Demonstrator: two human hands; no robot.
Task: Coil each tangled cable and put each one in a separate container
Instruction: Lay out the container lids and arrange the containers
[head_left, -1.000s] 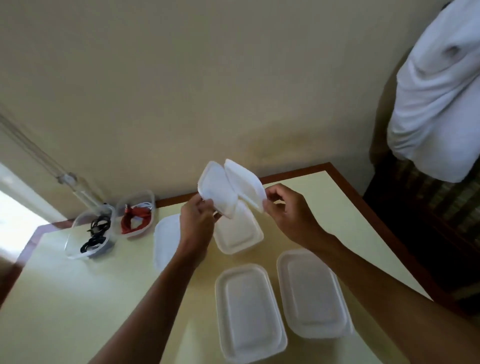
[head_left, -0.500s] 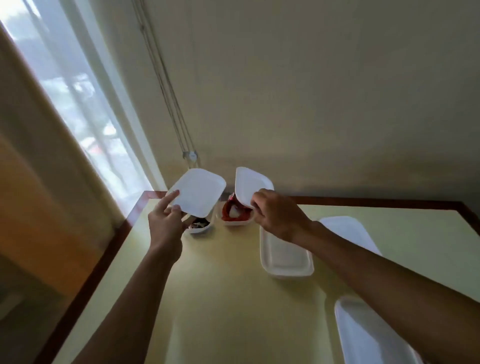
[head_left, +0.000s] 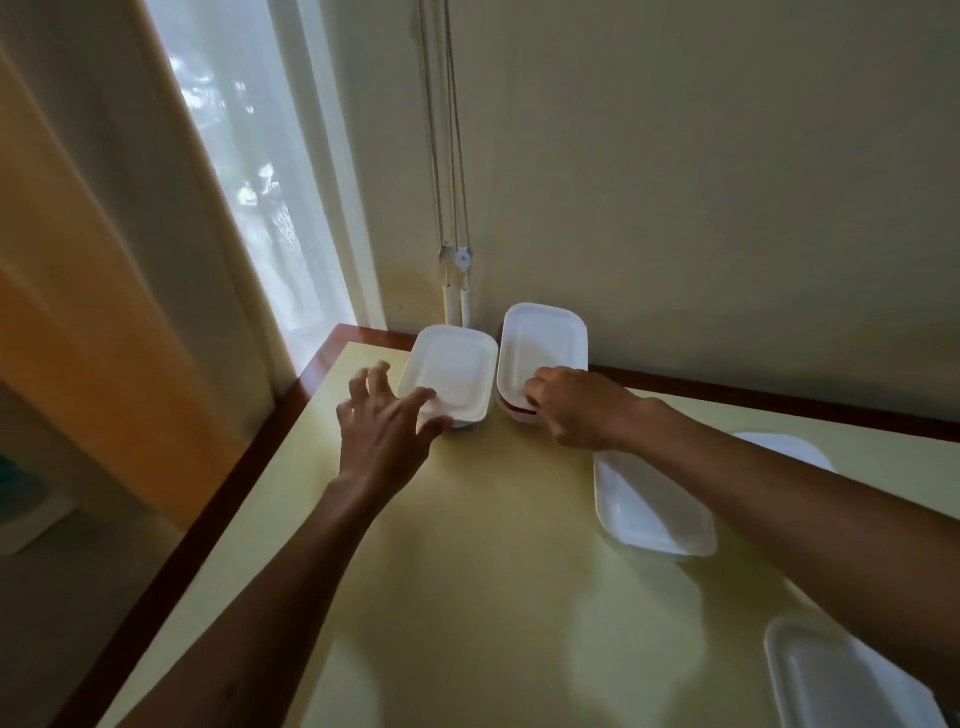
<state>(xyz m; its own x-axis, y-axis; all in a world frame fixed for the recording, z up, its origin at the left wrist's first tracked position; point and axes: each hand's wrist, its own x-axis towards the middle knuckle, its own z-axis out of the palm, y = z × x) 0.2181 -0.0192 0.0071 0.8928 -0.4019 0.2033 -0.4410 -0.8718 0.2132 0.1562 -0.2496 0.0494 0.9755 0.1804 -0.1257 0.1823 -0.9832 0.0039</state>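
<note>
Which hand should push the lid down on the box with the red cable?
Right. The right hand already holds the near edge of that lid, which looks tilted, not seated. The left hand is busy at the other lid.

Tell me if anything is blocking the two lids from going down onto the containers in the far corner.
Nothing visible blocks them. The left lid already sits on its container under the left hand, and the right lid rests tilted on the red-cable container, held by the right hand.
</note>
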